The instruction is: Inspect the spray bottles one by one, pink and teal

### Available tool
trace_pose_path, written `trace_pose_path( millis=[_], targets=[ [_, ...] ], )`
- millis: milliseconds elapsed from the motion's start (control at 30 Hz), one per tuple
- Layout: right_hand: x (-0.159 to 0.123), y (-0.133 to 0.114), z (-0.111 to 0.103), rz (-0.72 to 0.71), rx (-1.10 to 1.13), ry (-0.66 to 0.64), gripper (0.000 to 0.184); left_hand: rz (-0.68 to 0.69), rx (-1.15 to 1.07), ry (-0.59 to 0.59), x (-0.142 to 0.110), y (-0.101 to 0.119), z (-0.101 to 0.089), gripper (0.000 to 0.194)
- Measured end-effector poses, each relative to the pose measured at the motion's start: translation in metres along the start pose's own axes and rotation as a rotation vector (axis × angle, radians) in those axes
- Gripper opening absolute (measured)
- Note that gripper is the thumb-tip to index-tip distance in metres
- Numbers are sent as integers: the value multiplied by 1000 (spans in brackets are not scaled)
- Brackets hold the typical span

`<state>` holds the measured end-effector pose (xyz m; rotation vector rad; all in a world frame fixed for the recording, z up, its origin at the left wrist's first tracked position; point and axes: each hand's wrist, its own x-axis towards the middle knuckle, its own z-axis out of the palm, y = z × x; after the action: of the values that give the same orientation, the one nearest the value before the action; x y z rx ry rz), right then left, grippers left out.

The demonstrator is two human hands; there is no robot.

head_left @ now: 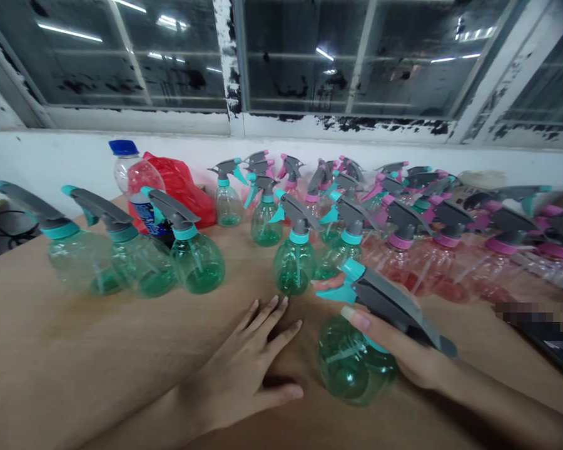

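My right hand (394, 340) grips a green spray bottle (351, 365) by its neck, under the grey and teal trigger head (389, 303); the bottle stands on the brown table (75, 362) near me. To the left of that bottle my left hand (248, 369) lies flat on the table, fingers spread, holding nothing. Three green spray bottles (141, 250) stand in a row at the left. More green ones (294, 253) stand in the middle, just beyond my hands.
Several pink spray bottles (441, 250) crowd the right half of the table. A water bottle with a blue cap (129, 169) and a red plastic bag (181, 184) stand at the back left by the white wall under the window. A dark flat object (544, 331) lies at the right.
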<state>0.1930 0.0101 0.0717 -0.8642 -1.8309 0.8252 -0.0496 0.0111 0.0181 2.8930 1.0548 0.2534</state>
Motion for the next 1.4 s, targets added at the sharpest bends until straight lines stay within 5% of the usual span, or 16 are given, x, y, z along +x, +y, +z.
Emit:
trace_pose_path(
  millis=[500,967,1233,1400],
  targets=[
    [4,-10,-2,21,-52,-9,19,8,-10,30,-1,-1,1,74],
    [-4,5,4,2,46,44,34,-131,-322,46,-4,19,-3,72],
    [3,-20,42,-16,-27,180,21,-80,-477,247,-3,27,-19,62],
    [19,-25,75,-158,-86,322,19,-48,-466,348,-11,17,-30,68]
  ],
)
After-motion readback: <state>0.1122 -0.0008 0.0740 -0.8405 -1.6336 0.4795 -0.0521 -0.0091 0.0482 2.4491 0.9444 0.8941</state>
